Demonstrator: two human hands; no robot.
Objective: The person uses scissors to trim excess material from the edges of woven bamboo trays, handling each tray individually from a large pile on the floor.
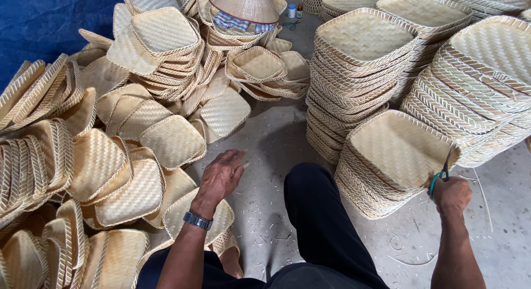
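Scissors point up, seemingly upright, gripped in right hand.

1. Left hand: held out ahead and to the left, palm down, back of hand to the camera. Fingers loosely spread and slightly curled, thumb out to the right, closed on nothing.
2. Left wrist: roughly straight, forearm bare, angled up from the lower frame edge.
3. Right hand: closed in a fist, knuckles up.
4. Right forearm: bare, runs almost straight up from the bottom right corner.
5. Hands are well apart.
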